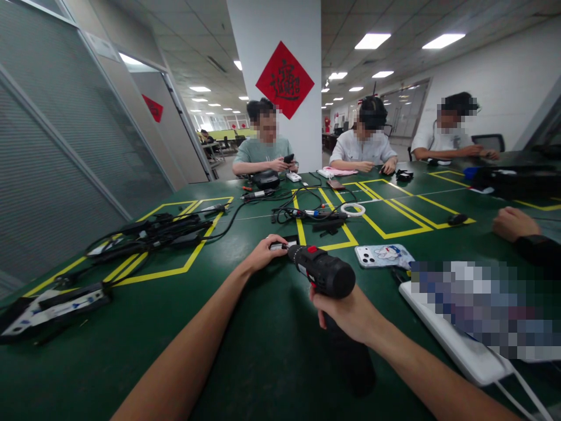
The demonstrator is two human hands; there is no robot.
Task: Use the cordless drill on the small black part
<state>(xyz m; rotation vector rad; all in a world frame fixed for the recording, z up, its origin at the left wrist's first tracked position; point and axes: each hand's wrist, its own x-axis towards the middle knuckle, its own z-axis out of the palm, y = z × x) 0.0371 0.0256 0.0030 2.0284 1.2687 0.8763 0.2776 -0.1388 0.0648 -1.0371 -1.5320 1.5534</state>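
My right hand [346, 310] is wrapped round the grip of a black cordless drill [326, 272] with red switches. The drill's chuck points forward and left, its tip close to my left fingers. My left hand [265, 254] is closed on a small black piece with a pale top [287, 242], which lies at the table surface. The drill's tip meets or nearly meets this piece; I cannot tell whether they touch. My fingers hide part of the piece.
The green table [175, 333] bears yellow tape outlines. Black cables [149, 237] lie left; electric screwdrivers [258, 195] and a white ring [353, 210] lie ahead. A phone [383, 256] and a white power bank [456, 333] lie right. Several people sit around; a co-worker's hand [517, 228] rests at right.
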